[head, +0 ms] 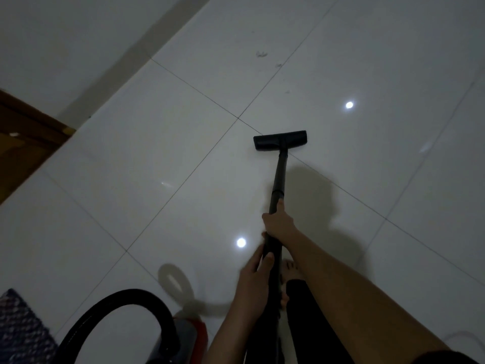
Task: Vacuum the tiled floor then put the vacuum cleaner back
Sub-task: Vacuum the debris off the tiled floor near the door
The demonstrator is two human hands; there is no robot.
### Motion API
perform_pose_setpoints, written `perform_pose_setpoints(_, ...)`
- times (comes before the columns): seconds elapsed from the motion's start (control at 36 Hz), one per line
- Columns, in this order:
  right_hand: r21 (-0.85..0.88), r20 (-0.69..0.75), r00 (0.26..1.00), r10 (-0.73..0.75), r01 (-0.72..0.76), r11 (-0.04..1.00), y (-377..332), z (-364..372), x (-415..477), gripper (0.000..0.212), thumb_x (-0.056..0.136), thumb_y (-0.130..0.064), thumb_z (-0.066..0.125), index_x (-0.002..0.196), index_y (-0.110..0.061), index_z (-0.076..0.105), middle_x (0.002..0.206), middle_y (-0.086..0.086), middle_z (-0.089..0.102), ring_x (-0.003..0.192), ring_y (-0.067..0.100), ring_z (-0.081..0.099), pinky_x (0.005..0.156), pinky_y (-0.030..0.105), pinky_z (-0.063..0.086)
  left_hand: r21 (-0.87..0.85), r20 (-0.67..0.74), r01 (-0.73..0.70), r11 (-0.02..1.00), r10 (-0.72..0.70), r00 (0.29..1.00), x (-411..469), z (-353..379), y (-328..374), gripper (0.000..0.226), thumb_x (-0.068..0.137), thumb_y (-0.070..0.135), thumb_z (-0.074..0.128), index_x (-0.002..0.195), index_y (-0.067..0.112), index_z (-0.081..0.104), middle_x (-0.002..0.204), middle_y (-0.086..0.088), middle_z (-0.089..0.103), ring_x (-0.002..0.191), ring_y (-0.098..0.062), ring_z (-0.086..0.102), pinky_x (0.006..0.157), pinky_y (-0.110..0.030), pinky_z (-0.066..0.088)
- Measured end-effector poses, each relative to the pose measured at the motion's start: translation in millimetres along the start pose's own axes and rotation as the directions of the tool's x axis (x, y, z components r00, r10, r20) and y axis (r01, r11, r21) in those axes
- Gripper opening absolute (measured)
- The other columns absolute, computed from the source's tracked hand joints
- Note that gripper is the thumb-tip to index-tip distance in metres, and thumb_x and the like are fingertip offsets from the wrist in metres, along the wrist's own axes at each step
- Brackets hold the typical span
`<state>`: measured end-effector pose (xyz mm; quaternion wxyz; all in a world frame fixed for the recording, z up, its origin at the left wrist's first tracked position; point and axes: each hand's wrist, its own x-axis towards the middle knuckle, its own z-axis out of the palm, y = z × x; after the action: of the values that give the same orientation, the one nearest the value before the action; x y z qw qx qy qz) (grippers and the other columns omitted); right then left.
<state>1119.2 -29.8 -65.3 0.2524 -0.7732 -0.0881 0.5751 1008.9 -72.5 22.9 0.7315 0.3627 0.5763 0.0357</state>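
Two bare hands grip one long black vacuum wand [278, 179], whose long axis runs from the bottom centre of the view up toward 12 o'clock, leaning very slightly to the right. At its far end the flat black rectangular floor nozzle [280, 140] rests on the glossy white tiled floor [157, 153], its wide side crosswise to the wand, just beside a crossing of grout lines.

The right hand [277, 221] is clenched around the wand higher up, thumb lying along the tube toward the nozzle. The left hand [258, 269] wraps the thicker lower section just below it, fingers curled round the far side and hard to make out.

At 7 o'clock a thick black hose [115, 308] arches over the red and grey canister body [189, 334], which is cut off by the lower edge. A bare foot [290, 269] shows behind the right forearm, partly hidden. Small dark specks of dirt [261, 54] lie on the tiles at 12 o'clock, well apart from the nozzle. A brown wooden door frame [31, 127] sits at 9 o'clock.
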Motion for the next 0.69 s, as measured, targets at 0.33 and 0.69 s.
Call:
perform_pose_setpoints(0.33, 0.015, -0.003, 1.0, 0.006, -0.006, 1.0, 34.1, 3.8, -16.4, 0.066, 0.095, -0.01, 0.042, 0.152, -0.019, 0.009, 0.138, 0.027, 0.045, 0.091, 0.025, 0.048, 0.073, 0.03, 0.044, 0.045, 0.086, -0.001, 0.999, -0.003, 0.996, -16.5, -2.6, -29.8, 0.037, 0.101, 0.023, 0.035, 0.137, 0.027, 0.045, 0.071, -0.017, 0.057, 0.037, -0.016, 0.051, 0.038, -0.021, 0.044)
perform_pose_setpoints(0.69, -0.094, 0.008, 1.0, 0.025, -0.024, 0.995, 23.2, -21.2, 22.8, 0.063, 0.098, -0.012, 0.04, 0.152, -0.016, 0.008, 0.151, 0.02, 0.031, 0.092, 0.024, 0.051, 0.06, 0.023, 0.05, 0.011, 0.082, 0.022, 1.0, -0.023, 0.996, 22.9, 20.9, -22.2, 0.037, 0.101, 0.023, 0.035, 0.136, 0.029, 0.044, 0.077, -0.02, 0.052, 0.042, -0.021, 0.049, 0.038, -0.022, 0.043)
